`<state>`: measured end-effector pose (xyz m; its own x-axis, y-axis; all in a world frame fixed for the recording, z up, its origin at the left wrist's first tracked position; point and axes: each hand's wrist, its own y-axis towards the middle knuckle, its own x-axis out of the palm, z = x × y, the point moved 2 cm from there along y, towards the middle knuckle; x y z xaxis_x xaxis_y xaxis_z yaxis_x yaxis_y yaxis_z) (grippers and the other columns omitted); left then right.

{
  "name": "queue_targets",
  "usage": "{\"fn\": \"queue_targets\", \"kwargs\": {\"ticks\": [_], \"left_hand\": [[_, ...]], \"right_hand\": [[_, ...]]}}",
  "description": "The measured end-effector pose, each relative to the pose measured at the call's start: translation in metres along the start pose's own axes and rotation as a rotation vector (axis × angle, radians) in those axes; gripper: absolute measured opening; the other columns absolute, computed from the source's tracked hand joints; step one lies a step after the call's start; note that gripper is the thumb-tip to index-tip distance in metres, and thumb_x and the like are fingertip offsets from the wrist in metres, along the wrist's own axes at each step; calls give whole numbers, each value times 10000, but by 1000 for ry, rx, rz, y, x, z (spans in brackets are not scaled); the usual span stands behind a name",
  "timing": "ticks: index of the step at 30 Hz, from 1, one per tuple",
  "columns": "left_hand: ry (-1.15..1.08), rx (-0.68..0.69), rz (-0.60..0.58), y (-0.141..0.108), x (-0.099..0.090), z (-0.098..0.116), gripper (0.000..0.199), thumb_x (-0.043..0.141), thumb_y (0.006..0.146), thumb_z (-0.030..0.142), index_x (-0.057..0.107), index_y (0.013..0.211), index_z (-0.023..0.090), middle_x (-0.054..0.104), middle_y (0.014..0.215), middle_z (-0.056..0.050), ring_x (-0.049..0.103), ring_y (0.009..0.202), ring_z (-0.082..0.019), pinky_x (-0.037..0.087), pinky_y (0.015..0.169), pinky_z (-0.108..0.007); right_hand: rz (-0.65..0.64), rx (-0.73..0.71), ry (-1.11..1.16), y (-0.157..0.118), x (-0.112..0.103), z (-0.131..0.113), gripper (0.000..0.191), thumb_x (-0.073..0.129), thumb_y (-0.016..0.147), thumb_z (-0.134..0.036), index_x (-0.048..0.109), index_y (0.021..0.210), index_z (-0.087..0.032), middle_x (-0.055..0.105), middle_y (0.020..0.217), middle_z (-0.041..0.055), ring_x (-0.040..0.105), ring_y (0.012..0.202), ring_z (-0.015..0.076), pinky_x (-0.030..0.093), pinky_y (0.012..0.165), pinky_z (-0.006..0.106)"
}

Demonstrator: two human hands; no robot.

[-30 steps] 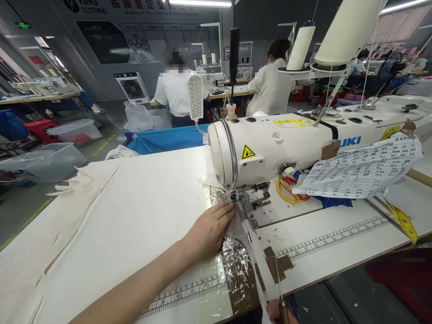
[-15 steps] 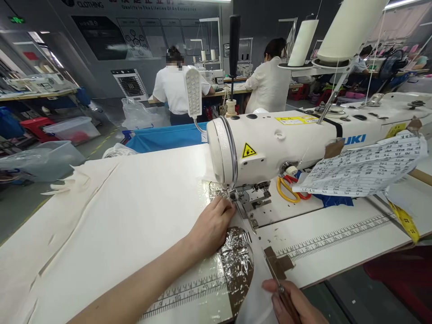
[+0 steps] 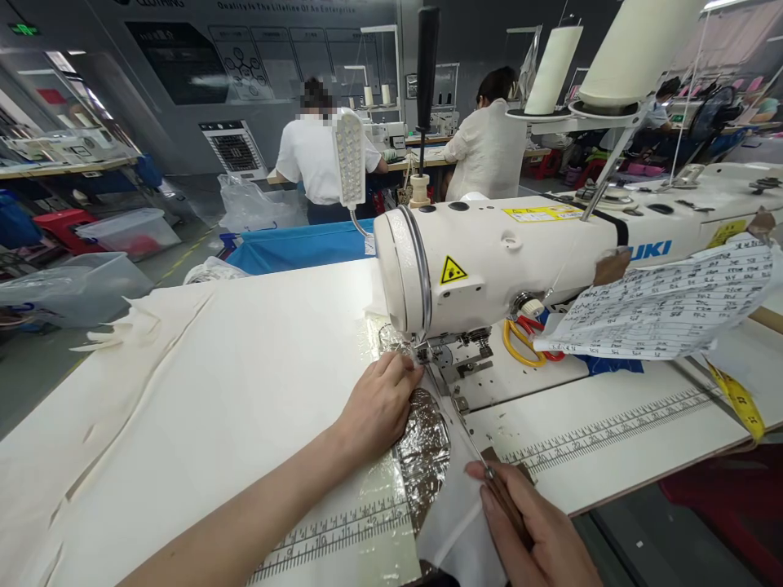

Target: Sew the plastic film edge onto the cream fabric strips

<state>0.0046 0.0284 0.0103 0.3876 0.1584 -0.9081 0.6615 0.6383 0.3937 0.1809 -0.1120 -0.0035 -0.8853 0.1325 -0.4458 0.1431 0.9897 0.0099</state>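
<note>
My left hand (image 3: 382, 399) is closed, its fingertips pinching the edge of a white fabric piece (image 3: 462, 514) right in front of the sewing machine's needle area (image 3: 425, 349). My right hand (image 3: 532, 522) grips the wooden handle of an awl (image 3: 506, 501). The awl's thin metal shaft points up and left across the fabric, toward the presser foot. Between the hands, the cloth runs down over the table's front edge. Under my left hand lies a brown patch covered with shiny clear film (image 3: 425, 452). My left fingertips partly hide the stitching spot.
The white sewing machine (image 3: 489, 253) spans the right side. Scissors with yellow and red handles (image 3: 524, 342) lie beneath its arm, beside a hanging written sheet (image 3: 666, 297). Cream fabric pieces (image 3: 134, 367) lie at left on the table. Two people in white (image 3: 321, 159) sit at machines beyond.
My right hand has moved up and left, bringing the awl over the fabric near the machine. The fabric has shifted over part of the filmed patch. My left hand has barely moved.
</note>
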Motion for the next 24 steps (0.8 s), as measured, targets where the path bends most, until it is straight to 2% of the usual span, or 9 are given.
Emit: {"fn": "queue_targets", "kwargs": {"ticks": [3, 7, 12, 19, 24], "left_hand": [[-115, 82, 41, -1, -4, 2, 348, 343, 915, 32, 570, 1168, 104, 615, 1029, -119, 543, 944, -224, 554, 815, -417], [-154, 183, 18, -2, -4, 4, 299, 359, 945, 77, 598, 1120, 119, 641, 1032, -105, 564, 954, -223, 550, 801, -403], [-21, 148, -10, -2, -1, 2, 318, 367, 920, 58, 594, 1140, 90, 634, 1087, -134, 566, 989, -254, 547, 796, -420], [90, 78, -84, 0, 0, 3, 337, 372, 914, 90, 569, 1186, 74, 599, 1119, -160, 550, 986, -272, 538, 794, -427], [83, 40, -96, 1, 2, 2, 349, 374, 908, 98, 549, 1211, 101, 578, 1125, -158, 540, 982, -273, 536, 791, -434]], "right_hand": [[-32, -30, -17, 7, 0, -3, 291, 468, 965, -448, 655, 1119, -287, 751, 1063, 47, 707, 966, 208, 568, 707, 200], [-46, -97, -74, 16, 3, 0, 288, 434, 976, -414, 625, 1150, -286, 741, 1102, 44, 699, 981, 207, 567, 780, 241], [-85, -135, -118, 24, 8, 3, 295, 413, 979, -365, 574, 1206, -269, 713, 1177, 50, 668, 1061, 215, 552, 839, 289], [-65, -230, -171, 32, 15, 0, 270, 368, 990, -313, 549, 1179, -246, 725, 1080, 67, 687, 969, 220, 552, 782, 314], [-13, -439, -290, 29, 18, -3, 279, 363, 976, -210, 509, 1212, -236, 713, 1070, 71, 702, 909, 201, 562, 720, 291]]}}
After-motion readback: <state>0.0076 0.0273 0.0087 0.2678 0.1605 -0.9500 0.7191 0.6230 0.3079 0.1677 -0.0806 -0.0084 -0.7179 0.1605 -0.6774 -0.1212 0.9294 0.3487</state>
